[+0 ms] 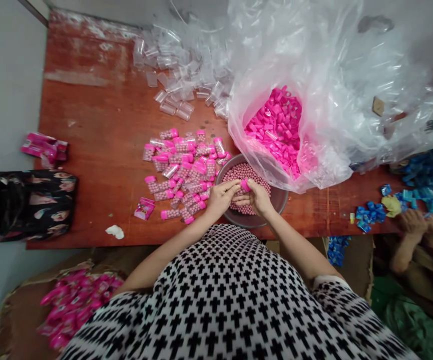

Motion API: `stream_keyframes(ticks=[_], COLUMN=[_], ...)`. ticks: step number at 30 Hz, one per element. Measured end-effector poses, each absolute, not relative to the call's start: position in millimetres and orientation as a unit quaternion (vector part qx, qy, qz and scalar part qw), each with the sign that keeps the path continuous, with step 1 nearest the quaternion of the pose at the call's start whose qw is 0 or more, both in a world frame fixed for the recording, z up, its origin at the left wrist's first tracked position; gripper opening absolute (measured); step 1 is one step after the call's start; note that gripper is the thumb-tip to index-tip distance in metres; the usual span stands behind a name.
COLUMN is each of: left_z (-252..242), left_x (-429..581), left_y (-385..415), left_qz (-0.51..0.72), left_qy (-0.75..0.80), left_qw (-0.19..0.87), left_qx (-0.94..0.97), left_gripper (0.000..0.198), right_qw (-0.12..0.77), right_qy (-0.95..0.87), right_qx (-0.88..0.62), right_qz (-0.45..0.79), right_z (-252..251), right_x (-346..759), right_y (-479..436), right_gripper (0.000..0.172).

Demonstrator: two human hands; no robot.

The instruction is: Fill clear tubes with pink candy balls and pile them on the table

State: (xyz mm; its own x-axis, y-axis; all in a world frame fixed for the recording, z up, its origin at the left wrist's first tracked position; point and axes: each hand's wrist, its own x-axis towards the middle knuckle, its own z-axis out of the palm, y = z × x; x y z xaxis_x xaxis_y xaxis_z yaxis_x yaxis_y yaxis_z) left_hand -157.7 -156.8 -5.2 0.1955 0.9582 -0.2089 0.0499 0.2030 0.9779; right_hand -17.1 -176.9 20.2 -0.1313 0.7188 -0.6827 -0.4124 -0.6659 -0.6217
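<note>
- The grip is narrow: the left hand (pixel 222 199) and the right hand (pixel 260 199) meet with their fingers closed on a pink-capped container (pixel 245 185). It is held over the bowl; the fingers hide its body, so I cannot tell how full it is.
- Beneath them, the bowl (pixel 283 204) holds many loose pink beads (pixel 235 171), so plenty seems left to put up.
- Just left of the bowl, a heap of capped tubes (pixel 186 145) with beads inside lies on the worktop (pixel 96 200); these look done.
- Beyond the bowl, an open plastic bag (pixel 239 112) holds loose pink caps (pixel 276 125), unused.
- Behind the heap, clear tubes (pixel 184 110) lie without caps or beads, so by my judgement the work is only partway along.
</note>
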Motion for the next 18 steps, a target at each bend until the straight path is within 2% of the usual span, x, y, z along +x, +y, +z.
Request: stream_keyframes(ticks=[6, 11, 15, 18], left_z=[-1, -3, -5, -5], left_x=[-161, -163, -164, -174], left_y=[-156, -155, -151, -141], left_qz=[0.369, 0.358, 0.344, 0.364], left_qy=[0.484, 0.475, 0.502, 0.533], left_qw=[0.556, 0.516, 0.536, 0.538], left_qx=[0.566, 0.616, 0.585, 0.542], left_gripper=[0.022, 0.018, 0.024, 0.03], right_qw=[0.327, 0.38, 0.339, 0.299], right_qy=[-0.053, -0.002, -0.057, -0.194], right_qx=[-0.433, -0.448, -0.47, -0.517], right_qz=[0.838, 0.809, 0.813, 0.778], right_z=[24, 13, 12, 19], right_x=[-2, -10, -22, -14], right_y=[-176, -174, -169, -153], right_gripper=[0.022, 0.016, 0.028, 0.039])
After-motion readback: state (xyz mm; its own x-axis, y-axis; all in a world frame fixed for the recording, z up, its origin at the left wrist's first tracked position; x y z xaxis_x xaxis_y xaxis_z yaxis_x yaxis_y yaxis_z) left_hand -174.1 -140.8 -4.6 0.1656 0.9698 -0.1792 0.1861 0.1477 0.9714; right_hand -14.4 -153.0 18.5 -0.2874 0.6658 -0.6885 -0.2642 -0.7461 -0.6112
